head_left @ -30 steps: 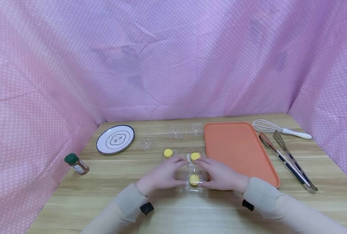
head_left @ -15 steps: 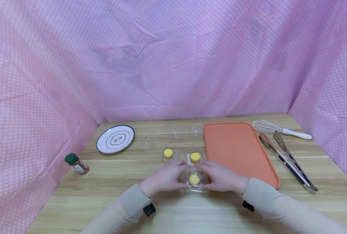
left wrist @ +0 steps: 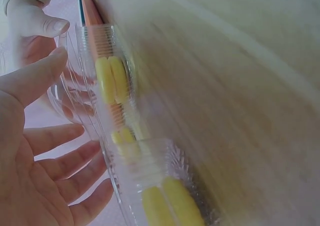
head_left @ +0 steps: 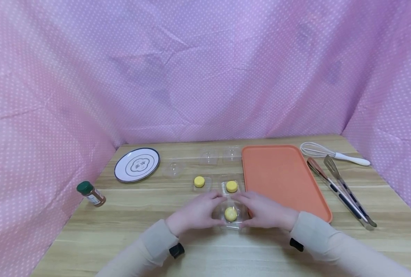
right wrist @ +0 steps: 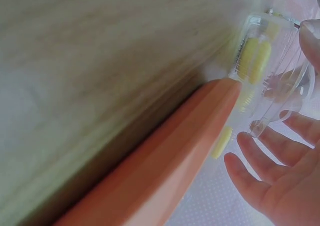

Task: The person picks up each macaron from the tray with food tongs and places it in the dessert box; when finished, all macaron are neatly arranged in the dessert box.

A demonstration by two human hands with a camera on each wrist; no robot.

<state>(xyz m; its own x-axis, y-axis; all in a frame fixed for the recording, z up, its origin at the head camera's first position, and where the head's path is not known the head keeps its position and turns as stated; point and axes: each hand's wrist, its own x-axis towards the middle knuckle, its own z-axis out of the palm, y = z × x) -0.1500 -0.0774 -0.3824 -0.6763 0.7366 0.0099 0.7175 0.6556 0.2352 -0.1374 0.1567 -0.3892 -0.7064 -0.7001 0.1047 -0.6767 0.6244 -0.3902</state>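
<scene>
The left hand (head_left: 198, 211) and right hand (head_left: 269, 211), at its 9 and 3 o'clock, hold a clear lid (head_left: 241, 209), thumbs and curved fingers half apart around the edge. Below it is a yellow macaron (head_left: 231, 214); whether lid and container (left wrist: 102, 35) touch, I cannot tell. At 2 o'clock lies an orange tray (head_left: 283, 181).

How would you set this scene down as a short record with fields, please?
Left hand: at the left edge of the nearest clear container
Right hand: at its right edge
Yellow macarons: three, one between the hands, two farther back
Clear domes: three, towards the back of the table
Orange tray: right of the macarons
Left side: white plate, green-capped jar
Right side: whisk, metal tongs-like utensil
Backdrop: pink dotted cloth
</scene>
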